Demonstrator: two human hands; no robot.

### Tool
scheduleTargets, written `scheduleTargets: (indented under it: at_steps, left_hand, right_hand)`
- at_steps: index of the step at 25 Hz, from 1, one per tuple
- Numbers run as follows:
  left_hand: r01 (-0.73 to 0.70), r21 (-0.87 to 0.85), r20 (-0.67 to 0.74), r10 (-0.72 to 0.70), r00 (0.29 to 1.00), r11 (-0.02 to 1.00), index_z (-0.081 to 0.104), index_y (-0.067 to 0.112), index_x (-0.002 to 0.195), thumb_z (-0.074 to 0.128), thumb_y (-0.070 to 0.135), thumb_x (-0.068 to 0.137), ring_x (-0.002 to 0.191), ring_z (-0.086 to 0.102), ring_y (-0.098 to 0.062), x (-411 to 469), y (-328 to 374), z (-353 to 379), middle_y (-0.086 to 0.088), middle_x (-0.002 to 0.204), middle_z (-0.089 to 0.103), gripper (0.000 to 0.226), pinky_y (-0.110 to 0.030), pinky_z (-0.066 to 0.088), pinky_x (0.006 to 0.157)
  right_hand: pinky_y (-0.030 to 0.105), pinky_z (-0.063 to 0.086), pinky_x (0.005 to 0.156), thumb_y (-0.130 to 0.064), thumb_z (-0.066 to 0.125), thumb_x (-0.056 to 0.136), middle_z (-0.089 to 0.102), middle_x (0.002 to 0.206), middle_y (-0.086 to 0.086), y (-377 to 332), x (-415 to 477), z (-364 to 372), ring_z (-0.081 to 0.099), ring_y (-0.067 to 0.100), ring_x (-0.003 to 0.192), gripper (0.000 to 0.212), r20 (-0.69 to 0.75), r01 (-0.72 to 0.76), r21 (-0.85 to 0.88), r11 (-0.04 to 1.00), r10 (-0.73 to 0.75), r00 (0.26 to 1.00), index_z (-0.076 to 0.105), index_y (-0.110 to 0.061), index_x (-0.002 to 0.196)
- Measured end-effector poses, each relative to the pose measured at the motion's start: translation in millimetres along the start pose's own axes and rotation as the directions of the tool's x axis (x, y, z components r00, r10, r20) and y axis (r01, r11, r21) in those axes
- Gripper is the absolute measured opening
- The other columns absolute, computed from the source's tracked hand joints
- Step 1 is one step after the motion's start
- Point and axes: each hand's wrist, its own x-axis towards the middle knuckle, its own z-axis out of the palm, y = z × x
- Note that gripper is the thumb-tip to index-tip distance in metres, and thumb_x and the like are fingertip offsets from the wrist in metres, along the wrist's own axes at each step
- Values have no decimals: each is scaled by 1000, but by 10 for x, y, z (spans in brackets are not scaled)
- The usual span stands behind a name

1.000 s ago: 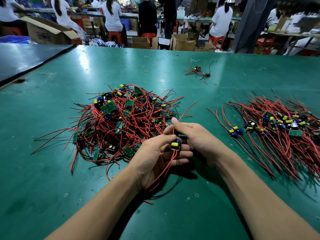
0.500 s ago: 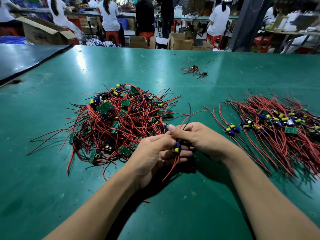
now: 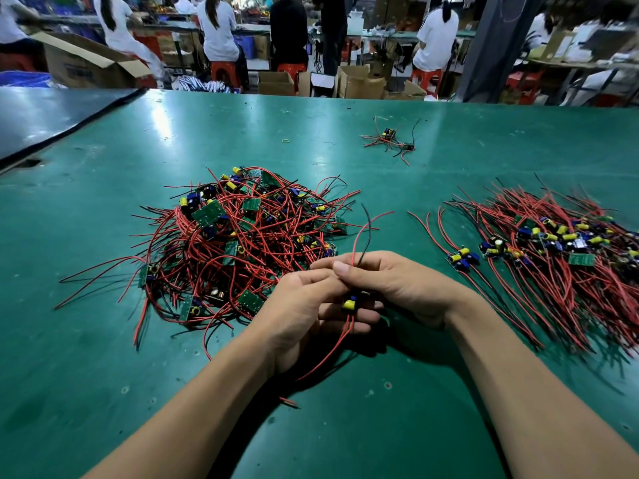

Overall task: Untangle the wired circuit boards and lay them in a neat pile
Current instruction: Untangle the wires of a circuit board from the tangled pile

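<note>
A tangled heap of small green circuit boards with red and black wires (image 3: 242, 243) lies on the green table, left of centre. At the right lies a spread pile of sorted boards (image 3: 553, 250), wires fanned out. Between them, my left hand (image 3: 301, 312) holds one small board with a yellow capacitor (image 3: 349, 304); its red wires hang down under my palm. My right hand (image 3: 394, 281) pinches that board's red and black wires, which stick up above my fingers.
A lone wired board (image 3: 389, 138) lies further back on the green table (image 3: 138, 392). A small rubber band (image 3: 285, 141) sits near it. A dark mat (image 3: 52, 115) borders the table's left. People sit at benches behind, among cardboard boxes.
My right hand has drawn the board's red and black wires free of the heap, and they now stand up above my fingers. Both hands stay close together with the board.
</note>
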Motion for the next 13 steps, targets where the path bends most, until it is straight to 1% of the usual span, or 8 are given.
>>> scheduleTargets:
  at_steps: [1, 4, 5, 7, 8, 10, 12, 13]
  left_hand:
    - [-6, -3, -6, 6, 1000, 1000, 66, -11, 98, 54, 3, 93, 59, 69, -28, 3, 1, -4, -30, 84, 70, 19, -31, 59, 54]
    - [-26, 3, -41, 26, 999, 1000, 67, -8, 93, 53, 1, 92, 54, 67, -28, 13, 4, -17, -27, 76, 68, 17, -30, 57, 51]
    - [-34, 19, -53, 35, 998, 999, 68, -8, 90, 53, 1, 92, 54, 67, -28, 15, 2, -18, -27, 75, 68, 17, -29, 57, 50]
    - [-48, 67, -78, 53, 996, 997, 71, -3, 81, 56, 1, 90, 54, 68, -29, 15, -14, -8, -26, 74, 69, 17, -29, 57, 49]
    - [-53, 90, -86, 61, 994, 995, 72, 0, 76, 58, 2, 89, 54, 68, -29, 15, -24, 2, -26, 73, 69, 18, -28, 57, 49]
    - [-58, 118, -95, 69, 993, 991, 72, 5, 70, 61, 3, 87, 55, 69, -29, 21, -37, 20, -25, 73, 70, 21, -28, 56, 49]
    - [-55, 114, -98, 67, 993, 992, 70, 4, 72, 61, 4, 88, 55, 69, -28, 27, -40, 32, -24, 73, 70, 19, -28, 57, 50]
    - [-54, 108, -96, 64, 993, 993, 69, 3, 74, 61, 4, 89, 56, 69, -27, 29, -40, 34, -23, 73, 70, 17, -28, 57, 50]
  right_hand:
    - [24, 34, 59, -42, 63, 88, 63, 87, 7, 8, 4, -22, 48, 22, 71, 45, -1, 0, 4, 1000, 0, 1000, 70, -13, 122]
    - [17, 34, 48, -43, 62, 91, 53, 69, 3, 31, 37, -23, 44, 9, 55, 43, -49, 18, 21, 1000, -17, 999, 72, -10, 117]
    - [17, 35, 48, -40, 61, 93, 54, 70, 5, 33, 51, -12, 46, 9, 55, 40, -73, 33, 26, 999, -31, 997, 73, -7, 114]
    - [17, 42, 51, -32, 59, 99, 64, 75, 9, 43, 73, 12, 55, 10, 59, 35, -122, 67, 36, 997, -63, 991, 76, -2, 104]
    - [16, 44, 54, -30, 56, 101, 68, 76, 7, 37, 79, 17, 57, 9, 61, 35, -157, 80, 4, 997, -78, 985, 76, -2, 100]
    - [11, 38, 50, -31, 52, 104, 64, 61, -9, 21, 84, 22, 51, 0, 52, 37, -259, 84, -152, 985, -122, 958, 77, -5, 95]
    - [7, 33, 46, -36, 52, 104, 54, 46, -20, 19, 90, 9, 47, -4, 42, 39, -383, 64, -329, 942, -195, 903, 77, -9, 93]
    - [7, 34, 48, -39, 53, 103, 54, 46, -21, 23, 98, 0, 49, -6, 45, 39, -442, 52, -407, 912, -246, 862, 78, -13, 89]
